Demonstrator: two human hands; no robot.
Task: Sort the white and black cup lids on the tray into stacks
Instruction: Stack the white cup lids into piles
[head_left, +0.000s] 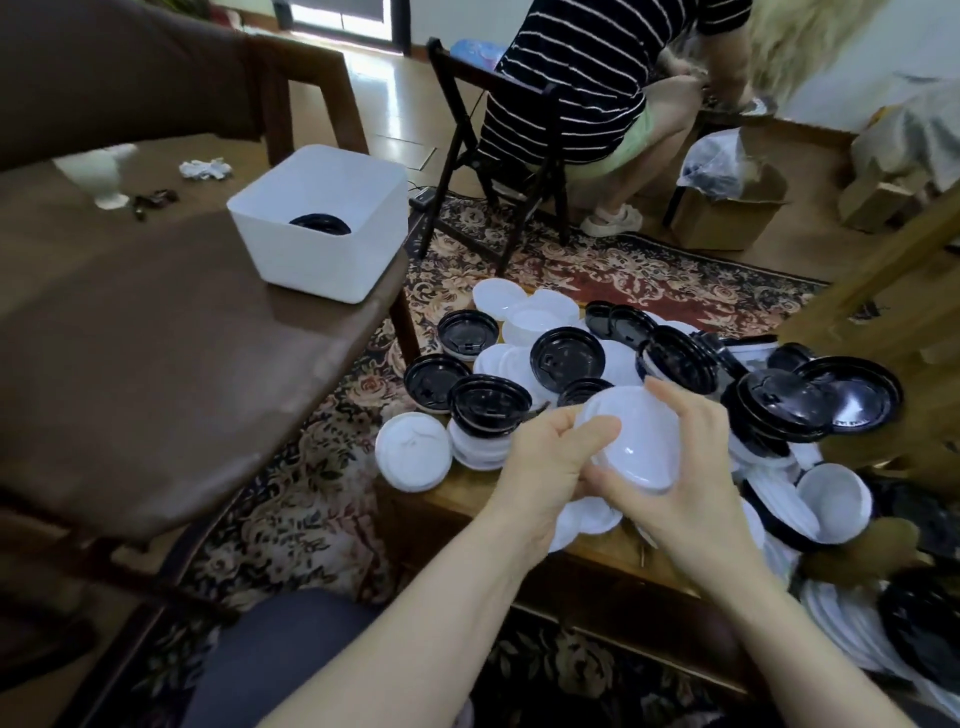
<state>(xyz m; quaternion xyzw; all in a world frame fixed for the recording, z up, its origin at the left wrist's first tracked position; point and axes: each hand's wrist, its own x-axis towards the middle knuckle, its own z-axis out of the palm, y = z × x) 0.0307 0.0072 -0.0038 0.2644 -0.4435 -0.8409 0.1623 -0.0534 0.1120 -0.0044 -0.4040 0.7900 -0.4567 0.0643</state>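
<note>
Left hand (540, 457) curls round white lid stack (631, 439), thumb on top | right hand (675, 467) cups the stack's other side, fingers curved | stack held above wooden tray (597, 564) | one white bin (317, 223) on table (156, 338) | loose lids too jumbled to count

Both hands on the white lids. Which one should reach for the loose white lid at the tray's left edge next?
Probably left. The left hand sits nearest that loose white lid; the right hand cups the held white lids from the far side and can keep holding them.
</note>
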